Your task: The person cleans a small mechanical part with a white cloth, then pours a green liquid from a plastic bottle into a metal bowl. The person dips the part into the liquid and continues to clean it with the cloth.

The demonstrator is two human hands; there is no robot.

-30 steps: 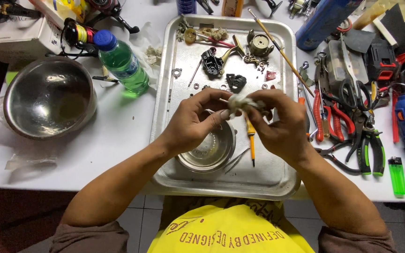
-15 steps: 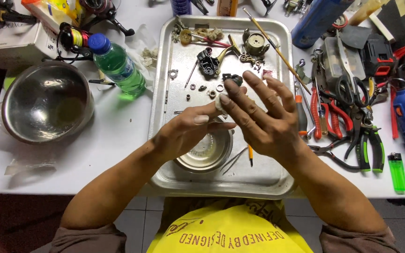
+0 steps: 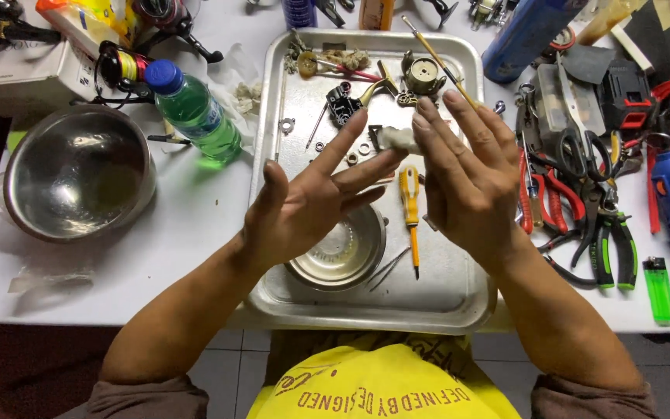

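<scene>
Rolling: white wad [image 3: 399, 140] pressed between flat fingers of both hands, above tray [image 3: 459, 299]
Left hand [image 3: 308, 202]: fingers spread, unclenched
Right hand [image 3: 467, 174]: fingers straight
Tray: small bowl [image 3: 340, 256], yellow screwdriver [image 3: 409, 203], loose parts
Bowl [image 3: 79, 171]: beside green bottle [image 3: 193, 111]

Not much packaging here tbh. Top left on the counter [image 3: 195, 233] there's a white cardboard box [image 3: 21, 74] with a small dark printed patch on its side, and a yellow-and-orange pack [image 3: 98, 15] sits on top of it. Just beside that lies a green plastic bottle [image 3: 195, 112] with a blue cap, label stripped. A crumpled clear plastic bag [image 3: 48, 278] lies near the front left edge. No screens or signs.
</scene>
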